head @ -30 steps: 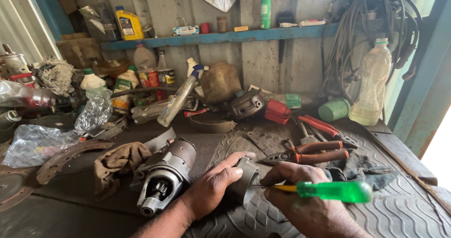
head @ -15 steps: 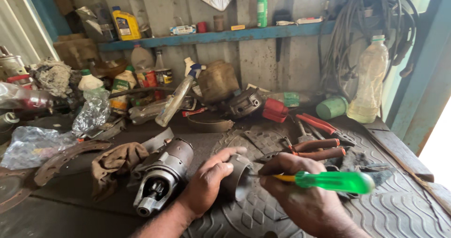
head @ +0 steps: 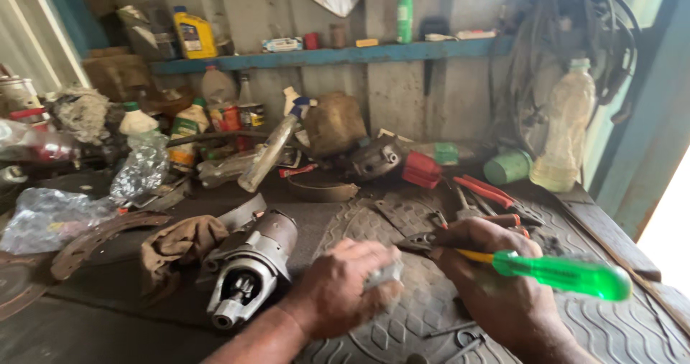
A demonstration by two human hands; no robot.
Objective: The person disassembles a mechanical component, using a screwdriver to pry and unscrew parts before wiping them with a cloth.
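A starter motor (head: 248,270) lies on the workbench (head: 108,321) left of the rubber mat (head: 431,306); pliers (head: 489,191) lie behind.

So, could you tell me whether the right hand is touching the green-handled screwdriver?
Touching. The head view shows the right hand wrapped around the yellow shank of the green-handled screwdriver, with no gap between them.

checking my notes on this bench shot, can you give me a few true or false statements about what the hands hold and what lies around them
1. The right hand holds a screwdriver with a green handle. True.
2. The left hand is closed over a small grey metal part. True.
3. The starter motor lies to the right of both hands. False: it lies left of them.
4. The red-handled pliers are in the left hand. False: they lie on the mat beyond the hands.
5. A brown rag lies beside the starter motor. True.
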